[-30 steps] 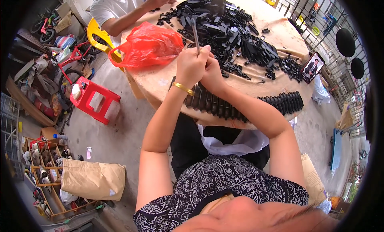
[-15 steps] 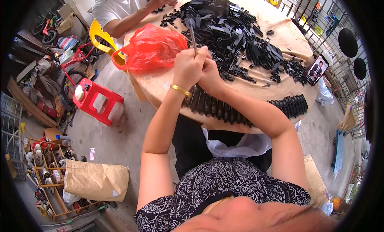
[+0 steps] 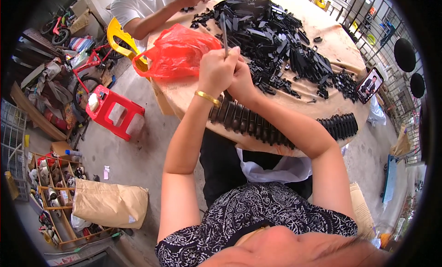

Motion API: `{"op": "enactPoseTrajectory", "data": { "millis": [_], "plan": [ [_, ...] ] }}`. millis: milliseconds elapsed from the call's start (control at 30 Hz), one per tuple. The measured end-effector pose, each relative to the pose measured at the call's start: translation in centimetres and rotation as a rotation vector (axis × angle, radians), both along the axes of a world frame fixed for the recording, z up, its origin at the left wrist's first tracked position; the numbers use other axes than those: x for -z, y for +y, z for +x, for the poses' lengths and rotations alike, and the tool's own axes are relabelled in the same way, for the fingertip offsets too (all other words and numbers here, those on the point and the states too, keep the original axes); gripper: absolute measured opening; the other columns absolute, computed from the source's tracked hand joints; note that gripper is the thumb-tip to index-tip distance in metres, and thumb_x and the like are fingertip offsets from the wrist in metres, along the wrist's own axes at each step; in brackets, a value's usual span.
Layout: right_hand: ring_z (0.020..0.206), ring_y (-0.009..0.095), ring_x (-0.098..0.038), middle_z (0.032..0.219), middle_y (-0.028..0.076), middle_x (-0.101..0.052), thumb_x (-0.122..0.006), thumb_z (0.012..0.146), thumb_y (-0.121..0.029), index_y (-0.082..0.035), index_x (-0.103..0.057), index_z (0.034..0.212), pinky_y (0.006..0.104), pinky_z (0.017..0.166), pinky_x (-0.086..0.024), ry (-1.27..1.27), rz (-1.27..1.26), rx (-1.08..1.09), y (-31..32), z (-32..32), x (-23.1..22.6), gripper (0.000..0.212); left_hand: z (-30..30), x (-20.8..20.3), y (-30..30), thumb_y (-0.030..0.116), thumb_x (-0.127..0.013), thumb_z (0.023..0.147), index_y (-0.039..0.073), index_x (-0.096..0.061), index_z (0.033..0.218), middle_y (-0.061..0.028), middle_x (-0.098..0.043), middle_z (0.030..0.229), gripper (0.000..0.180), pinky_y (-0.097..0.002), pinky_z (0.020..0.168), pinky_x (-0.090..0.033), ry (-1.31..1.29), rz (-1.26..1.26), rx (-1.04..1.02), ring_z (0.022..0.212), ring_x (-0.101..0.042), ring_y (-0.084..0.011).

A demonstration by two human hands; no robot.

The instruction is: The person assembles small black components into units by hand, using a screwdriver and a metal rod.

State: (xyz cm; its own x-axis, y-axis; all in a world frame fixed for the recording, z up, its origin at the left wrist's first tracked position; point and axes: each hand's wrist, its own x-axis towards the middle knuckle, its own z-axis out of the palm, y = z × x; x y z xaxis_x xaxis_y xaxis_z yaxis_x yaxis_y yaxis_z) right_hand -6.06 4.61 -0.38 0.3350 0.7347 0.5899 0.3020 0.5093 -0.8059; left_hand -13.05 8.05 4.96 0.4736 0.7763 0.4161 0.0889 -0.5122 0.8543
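My left hand, with a gold bangle at its wrist, is closed around a thin dark grey strip that stands up out of the fist. Pressed close against it, my right hand is closed too; what its fingers hold is hidden. Both hands are raised above the near side of the round table. Beyond them lies a large heap of black plastic pieces. Below my hands and right forearm, a curved row of black ribbed pieces runs along the table's near edge, partly covered by the arm.
A red plastic bag lies on the left of the cloth-covered table. A phone leans at the right edge. Across the table sits a person in a white shirt. A red stool and a yellow chair stand at left.
The whole view has shifted slightly. My joined hands have moved up a little, and the strip stays in the left fist. The heap and the row look the same.
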Motion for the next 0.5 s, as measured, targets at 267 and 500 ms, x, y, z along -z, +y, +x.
{"op": "enactPoseTrajectory", "data": {
  "millis": [267, 500],
  "plan": [
    [0.071, 0.008, -0.051, 0.082, 0.005, -0.055, -0.065, 0.07, -0.009, 0.004, -0.056, 0.078, 0.0221, 0.06, -0.042, 0.114, 0.013, -0.057, 0.4, -0.5, 0.2, 0.018, -0.5, 1.2, 0.6, 0.024, -0.05, 0.08, 0.001, -0.065, 0.069, -0.0162, -0.059, 0.06, 0.03, -0.0326, 0.055, -0.045, -0.022, -0.07, -0.038, 0.056, -0.06, -0.0253],
    [0.084, 0.011, -0.05, 0.089, 0.005, -0.054, -0.062, 0.073, -0.007, 0.004, -0.056, 0.08, 0.0242, 0.07, -0.043, 0.097, -0.041, -0.138, 0.4, -1.6, -1.7, 0.014, -1.6, -0.3, 1.3, 0.022, -0.052, 0.081, -0.001, -0.065, 0.068, -0.015, -0.058, 0.057, 0.029, -0.0299, 0.051, -0.044, 0.004, -0.072, -0.058, 0.053, -0.059, -0.0195]
  ]
}}
